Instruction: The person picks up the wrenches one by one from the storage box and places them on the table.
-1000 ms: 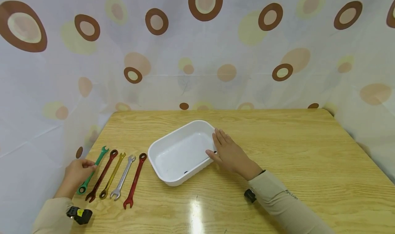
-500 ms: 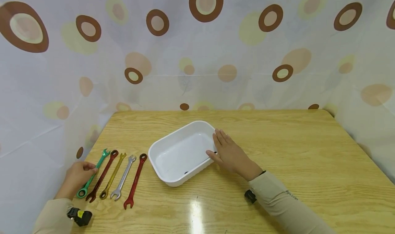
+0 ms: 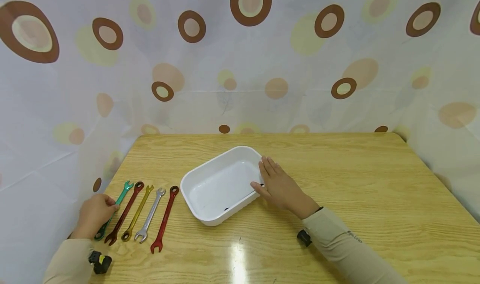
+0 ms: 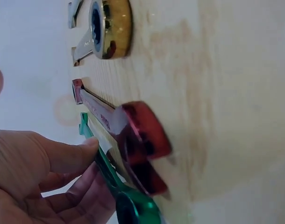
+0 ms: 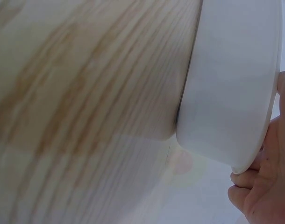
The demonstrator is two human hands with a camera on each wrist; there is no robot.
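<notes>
In the head view, my left hand (image 3: 95, 215) pinches the shaft of a green combination wrench (image 3: 122, 195) at the far left of a row of wrenches. The left wrist view shows my thumb and fingers on the green shaft, beside a dark red wrench (image 4: 145, 126). My right hand (image 3: 283, 192), fingers extended, rests against the right end of a white rectangular basin (image 3: 217, 188), thumb over its near rim. In the right wrist view, the fingers of my right hand (image 5: 268, 182) touch the basin's rim, and its outer wall (image 5: 226, 84) stands on the table.
Right of the green wrench lie a dark red wrench (image 3: 125, 211), a gold wrench (image 3: 139, 211), a silver wrench (image 3: 151, 215) and a brighter red wrench (image 3: 165, 219), side by side on the wooden table (image 3: 360, 180). A patterned cloth (image 3: 240, 113) hangs behind and along both sides.
The green wrench has shifted slightly toward me and to the right, closer to the dark red one. My left wrist has turned a little. My right hand and the basin have not moved.
</notes>
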